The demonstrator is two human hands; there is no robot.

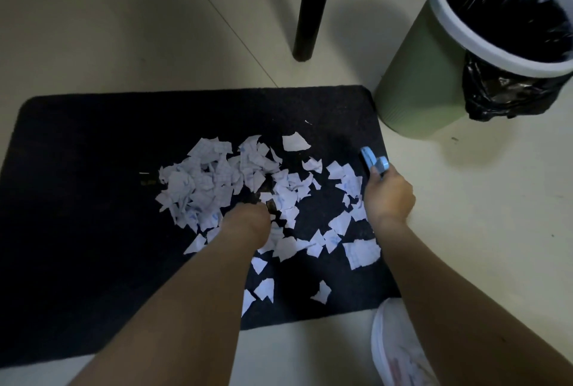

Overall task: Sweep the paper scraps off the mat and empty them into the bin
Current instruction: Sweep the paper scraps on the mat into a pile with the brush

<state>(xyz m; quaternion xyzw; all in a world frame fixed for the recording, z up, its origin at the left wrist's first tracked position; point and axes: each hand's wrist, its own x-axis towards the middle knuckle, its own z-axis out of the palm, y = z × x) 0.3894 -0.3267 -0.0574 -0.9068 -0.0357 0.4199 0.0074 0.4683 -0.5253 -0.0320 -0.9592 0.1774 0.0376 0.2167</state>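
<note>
A heap of white paper scraps (pixel 210 181) lies on the dark mat (pixel 93 199), with looser scraps spread toward its right and near edges. My left hand (pixel 248 221) sits fisted in the middle of the scraps, gripping what looks like a dark brush (pixel 147 181) that runs left under the paper. Most of the brush is hidden. My right hand (pixel 389 196) holds a light blue handle (pixel 373 162) at the mat's right edge; what the handle belongs to does not show. The green bin (pixel 424 75), with a white rim and black liner, stands just beyond the mat's far right corner.
A black furniture leg (pixel 310 7) stands on the pale floor behind the mat. A white shoe (pixel 400 348) is at the mat's near right corner. Bare floor lies right of the mat, in front of the bin.
</note>
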